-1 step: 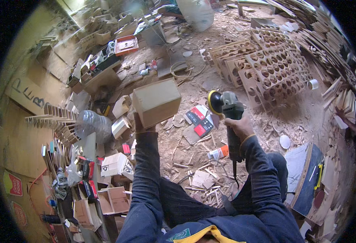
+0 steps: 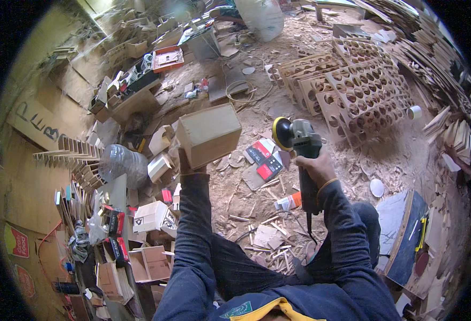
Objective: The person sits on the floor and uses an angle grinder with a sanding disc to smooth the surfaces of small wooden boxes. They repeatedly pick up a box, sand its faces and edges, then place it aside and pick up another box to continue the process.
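A pale wooden box (image 2: 208,134) is held up in front of me, tilted, by my left hand (image 2: 186,162). Most of that hand's fingers are hidden behind the box. To its right, my right hand (image 2: 318,168) wraps round the body of a corded disc sander (image 2: 305,143). The sander's yellow-rimmed round pad (image 2: 283,134) faces the box, with a gap between them. Its cord hangs down toward my knees.
Wood scraps and sawdust cover the floor (image 2: 230,187). Perforated wooden panels (image 2: 353,91) lean at the far right. A clear plastic jug (image 2: 123,167) and small boxes crowd the left. An orange-and-white can (image 2: 289,201) lies below the sander. At the right edge, a person's hand (image 2: 463,163) shows.
The sander has shifted very slightly left and up. The wooden box has moved a touch to the right. Both hands keep their grip.
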`<state>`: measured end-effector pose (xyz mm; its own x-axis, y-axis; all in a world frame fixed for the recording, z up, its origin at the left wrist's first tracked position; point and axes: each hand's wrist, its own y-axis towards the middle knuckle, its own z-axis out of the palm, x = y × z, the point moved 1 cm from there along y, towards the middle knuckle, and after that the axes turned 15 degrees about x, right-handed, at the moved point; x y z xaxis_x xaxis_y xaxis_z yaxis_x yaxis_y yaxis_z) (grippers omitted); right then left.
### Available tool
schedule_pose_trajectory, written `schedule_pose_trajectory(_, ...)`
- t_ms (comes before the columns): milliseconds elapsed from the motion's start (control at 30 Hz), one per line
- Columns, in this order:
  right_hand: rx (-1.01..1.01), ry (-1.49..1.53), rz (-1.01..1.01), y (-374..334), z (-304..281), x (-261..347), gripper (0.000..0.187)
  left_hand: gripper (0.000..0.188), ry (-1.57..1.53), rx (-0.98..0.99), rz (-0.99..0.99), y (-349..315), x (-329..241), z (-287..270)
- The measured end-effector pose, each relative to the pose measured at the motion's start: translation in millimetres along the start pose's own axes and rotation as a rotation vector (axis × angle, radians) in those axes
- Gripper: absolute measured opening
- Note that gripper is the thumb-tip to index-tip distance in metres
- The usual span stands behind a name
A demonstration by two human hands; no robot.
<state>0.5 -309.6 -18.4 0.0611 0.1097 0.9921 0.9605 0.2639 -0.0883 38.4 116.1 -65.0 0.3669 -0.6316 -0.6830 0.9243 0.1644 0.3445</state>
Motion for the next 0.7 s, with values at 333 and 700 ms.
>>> schedule_pose_trajectory(333, 0.064, -0.027, -0.197, -18, 42, 36, 0.053, 0.071, -0.008, 0.025, -0.055, -21, 11, -6)
schedule_pose_trajectory(700, 0.038, 0.003, -0.165, 2, 24, 22, 0.044, 0.069, 0.094, 0.096, -0.122, -34, 23, 11)
